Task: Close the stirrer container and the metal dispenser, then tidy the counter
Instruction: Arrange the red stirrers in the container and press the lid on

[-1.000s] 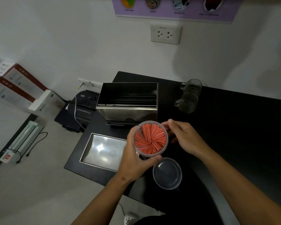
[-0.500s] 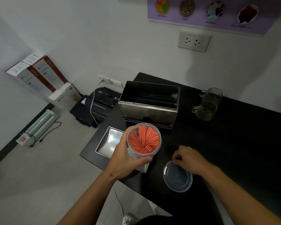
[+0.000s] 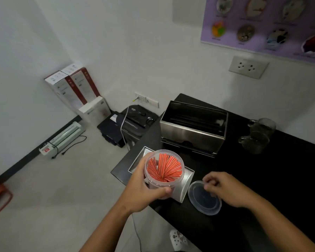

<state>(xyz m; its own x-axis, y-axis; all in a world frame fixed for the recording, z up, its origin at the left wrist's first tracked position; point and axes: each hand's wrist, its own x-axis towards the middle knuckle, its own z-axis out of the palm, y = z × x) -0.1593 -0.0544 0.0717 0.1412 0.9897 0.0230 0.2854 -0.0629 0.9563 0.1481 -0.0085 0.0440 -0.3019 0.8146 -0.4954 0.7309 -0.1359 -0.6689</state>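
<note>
On the black table (image 3: pixel 262 179) by the white wall, our left hand (image 3: pixel 144 193) grips the lidless clear plastic tub of red stirrers (image 3: pixel 164 169) over the edge, where a tilt could spill them, while our right hand (image 3: pixel 224 188), fingers curled, touches the clear round lid (image 3: pixel 204 199).

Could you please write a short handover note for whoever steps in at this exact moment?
Left hand: grips the open stirrer container, full of red stirrers, above the counter's edge.
Right hand: fingers rest on the clear lid, which lies flat on the counter; not lifted.
Metal dispenser: lid stands open, behind the container.
Done: nothing closed.
Left: fit lid on container, shut dispenser, tidy counter, including the glass mugs.
</note>
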